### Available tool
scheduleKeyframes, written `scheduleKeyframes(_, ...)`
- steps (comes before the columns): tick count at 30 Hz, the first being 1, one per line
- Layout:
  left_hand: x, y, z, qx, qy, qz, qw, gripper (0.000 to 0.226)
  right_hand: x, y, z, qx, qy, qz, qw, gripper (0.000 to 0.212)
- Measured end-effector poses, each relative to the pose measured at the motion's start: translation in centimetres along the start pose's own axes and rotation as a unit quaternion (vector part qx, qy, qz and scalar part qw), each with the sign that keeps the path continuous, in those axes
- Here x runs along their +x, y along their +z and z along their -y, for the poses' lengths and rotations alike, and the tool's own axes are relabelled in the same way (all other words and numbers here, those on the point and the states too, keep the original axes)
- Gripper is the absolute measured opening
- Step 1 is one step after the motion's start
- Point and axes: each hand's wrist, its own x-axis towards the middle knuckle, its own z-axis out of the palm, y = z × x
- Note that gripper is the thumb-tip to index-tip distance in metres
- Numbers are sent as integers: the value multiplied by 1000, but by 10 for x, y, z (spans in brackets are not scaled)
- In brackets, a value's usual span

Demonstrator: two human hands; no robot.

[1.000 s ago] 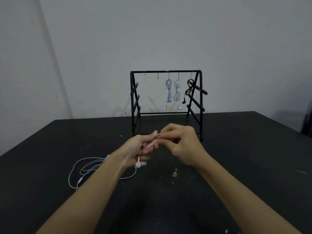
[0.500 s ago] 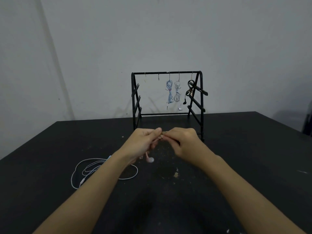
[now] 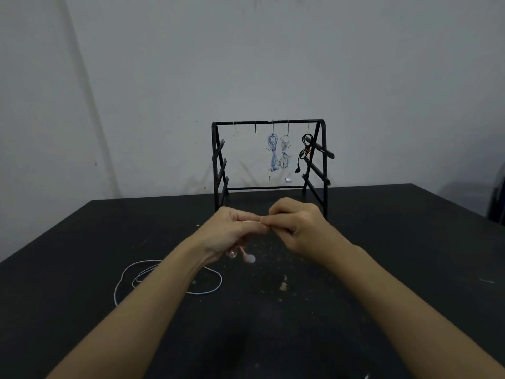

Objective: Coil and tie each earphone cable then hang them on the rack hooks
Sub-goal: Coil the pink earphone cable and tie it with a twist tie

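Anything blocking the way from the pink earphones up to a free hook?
Nothing visible. The pink earphones sit in both hands before the rack; the two left hooks hang bare, with open air between.

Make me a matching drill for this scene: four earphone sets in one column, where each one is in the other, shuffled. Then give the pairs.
Things:
1. pink earphones
2. white earphones
3. blue earphones
4. black earphones

Places:
A. hanging on the rightmost hook of the rack
B. lying loose on the table, by the left forearm
C. held between the left hand and right hand
D. hanging on the middle hook, beside a pale coiled set

Pairs: 1-C, 2-B, 3-D, 4-A
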Motion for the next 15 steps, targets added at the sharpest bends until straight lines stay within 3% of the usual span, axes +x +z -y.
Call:
scheduleKeyframes(3,-3,2,-2,31,17,-6,999,10,3,-1,-1,-16,-18,30,999,31)
scheduleKeyframes(8,0,3,4,179,99,-54,977,12,7,0,-4,-45,-22,70,996,15)
scheduleKeyframes(12,2,0,16,381,241,-87,888,36,9,2,-6,-31,5,73,997,21)
scheduleKeyframes(15,1,-2,23,412,309,-123,848,43,9,2,2,12,40,53,998,21)
